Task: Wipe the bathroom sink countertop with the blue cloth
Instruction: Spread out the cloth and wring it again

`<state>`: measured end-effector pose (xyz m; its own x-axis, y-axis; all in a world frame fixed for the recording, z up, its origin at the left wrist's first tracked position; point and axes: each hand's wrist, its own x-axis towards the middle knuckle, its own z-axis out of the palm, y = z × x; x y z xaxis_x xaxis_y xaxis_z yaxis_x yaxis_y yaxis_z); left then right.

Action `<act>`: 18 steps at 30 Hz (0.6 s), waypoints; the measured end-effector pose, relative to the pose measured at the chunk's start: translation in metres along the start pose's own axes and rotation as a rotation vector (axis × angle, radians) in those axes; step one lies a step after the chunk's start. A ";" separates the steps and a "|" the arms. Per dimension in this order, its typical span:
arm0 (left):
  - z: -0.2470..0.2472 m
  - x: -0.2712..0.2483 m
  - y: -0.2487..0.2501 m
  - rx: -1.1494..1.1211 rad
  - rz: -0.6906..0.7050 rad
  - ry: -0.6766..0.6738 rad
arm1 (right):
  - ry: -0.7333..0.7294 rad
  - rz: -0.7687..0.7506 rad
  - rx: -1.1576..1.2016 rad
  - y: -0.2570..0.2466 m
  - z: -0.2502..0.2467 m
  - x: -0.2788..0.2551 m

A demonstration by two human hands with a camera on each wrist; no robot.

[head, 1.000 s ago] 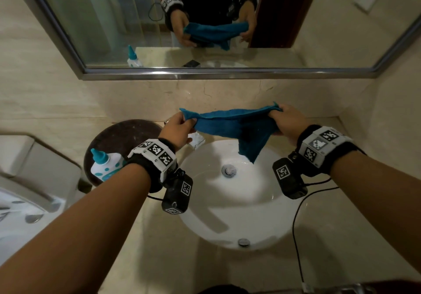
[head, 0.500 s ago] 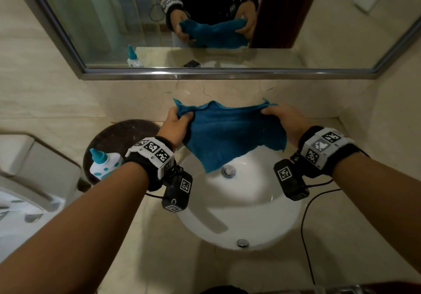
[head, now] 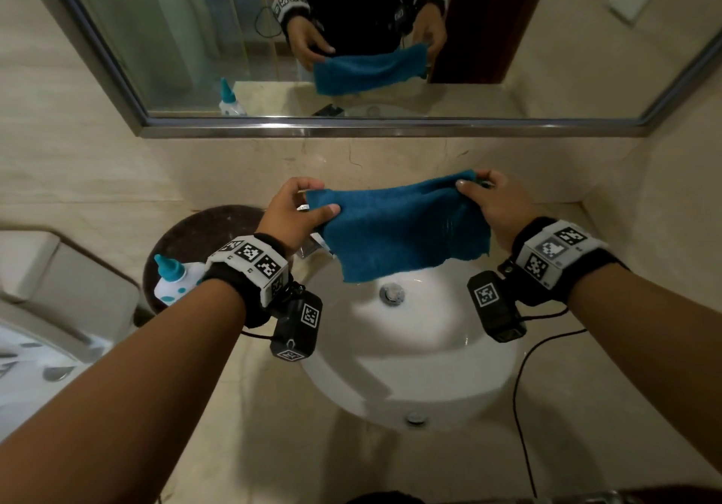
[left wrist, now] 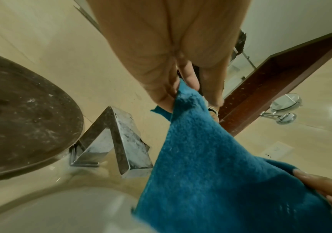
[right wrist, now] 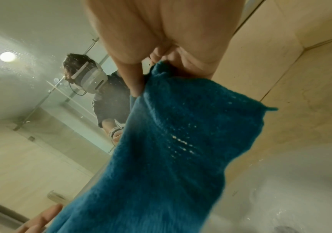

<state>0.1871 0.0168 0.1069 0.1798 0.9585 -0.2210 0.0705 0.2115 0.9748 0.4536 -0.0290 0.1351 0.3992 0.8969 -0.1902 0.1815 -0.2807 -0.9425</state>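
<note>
Both hands on the blue cloth [head: 402, 226], held in the air over the back of the white basin [head: 410, 347], not touching any surface. Left hand [head: 293, 214] pinches the cloth's upper left corner between thumb and fingers; left wrist view confirms the pinch. Right hand [head: 496, 206] pinches the upper right corner, fingers curled over the edge. Cloth is spread flat between them, long axis running left-right, lower edge hanging free just above the drain [head: 392, 293].

Key relation: the beige countertop [head: 586, 406] lies below and to either side of the hands, wrapping round the basin. Left side carries a chrome faucet [left wrist: 113, 141], a dark round tray [head: 187, 234] and a white-and-teal bottle [head: 174, 281]; right side shows no objects. Right hand is nearer that bare stretch, so my guess is the cloth goes down there first. No wiping done yet, as far as I can judge.
</note>
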 end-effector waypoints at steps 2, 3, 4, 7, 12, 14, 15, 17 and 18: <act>0.000 0.002 0.000 0.064 0.001 -0.045 | 0.009 0.015 0.028 -0.003 0.001 0.001; 0.000 0.003 0.001 0.104 0.006 -0.059 | 0.015 0.018 0.019 -0.004 0.002 0.003; 0.000 0.004 0.002 0.130 0.015 -0.060 | 0.022 0.018 0.009 -0.006 0.003 0.003; -0.002 0.008 0.003 0.257 0.091 0.002 | 0.041 -0.001 -0.006 -0.010 0.004 0.004; -0.007 0.014 0.005 0.327 0.122 0.098 | -0.011 0.039 0.079 -0.013 0.006 0.004; -0.007 0.015 0.008 0.334 0.130 0.117 | 0.002 0.034 0.086 -0.014 0.006 0.004; -0.007 0.015 0.009 0.326 0.136 0.127 | 0.012 0.027 0.086 -0.015 0.005 0.005; -0.007 0.016 0.011 0.318 0.144 0.151 | 0.043 0.017 0.086 -0.015 0.003 0.008; -0.007 0.016 0.012 0.306 0.147 0.162 | 0.057 0.009 0.085 -0.015 0.001 0.009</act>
<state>0.1840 0.0356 0.1158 0.0544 0.9974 -0.0479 0.3502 0.0258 0.9363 0.4534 -0.0167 0.1471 0.4509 0.8732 -0.1849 0.1019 -0.2561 -0.9613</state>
